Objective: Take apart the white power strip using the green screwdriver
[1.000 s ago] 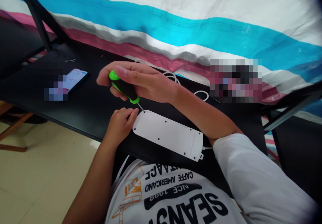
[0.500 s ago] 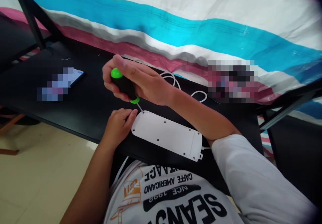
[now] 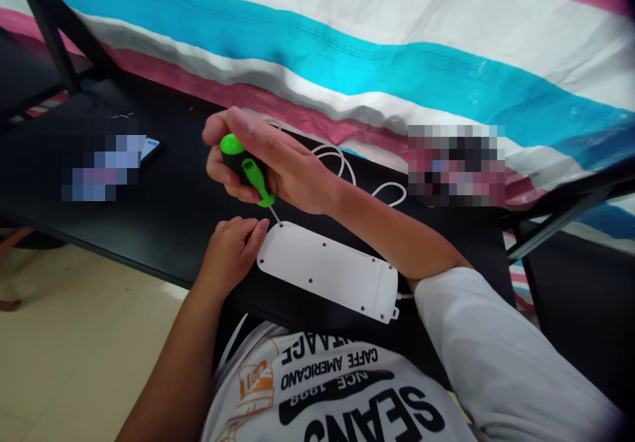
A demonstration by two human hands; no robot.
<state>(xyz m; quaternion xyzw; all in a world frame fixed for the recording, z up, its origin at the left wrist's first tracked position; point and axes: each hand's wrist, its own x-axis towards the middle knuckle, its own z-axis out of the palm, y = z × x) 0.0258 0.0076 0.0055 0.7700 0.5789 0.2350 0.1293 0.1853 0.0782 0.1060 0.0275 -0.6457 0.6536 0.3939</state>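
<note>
A white power strip (image 3: 342, 276) lies on the black table with its back up, showing several small screw holes. My right hand (image 3: 278, 157) is wrapped around the green and black handle of a screwdriver (image 3: 253, 172). The thin metal shaft slants down, its tip at the hole in the strip's far left corner. My left hand (image 3: 233, 251) is closed at the strip's rounded left end, with the thumb against its edge. The undersides of those fingers are hidden.
A white cable (image 3: 389, 194) loops behind my right forearm. On the left of the black table (image 3: 124, 230) lies a phone (image 3: 150, 147), partly blurred out. A blurred item (image 3: 456, 164) sits at the back right, before a striped plastic sheet (image 3: 317, 51).
The screwdriver handle has turned in my right hand, so a green strip on it now faces me. The tip stays at the same corner hole; my left hand keeps its place.
</note>
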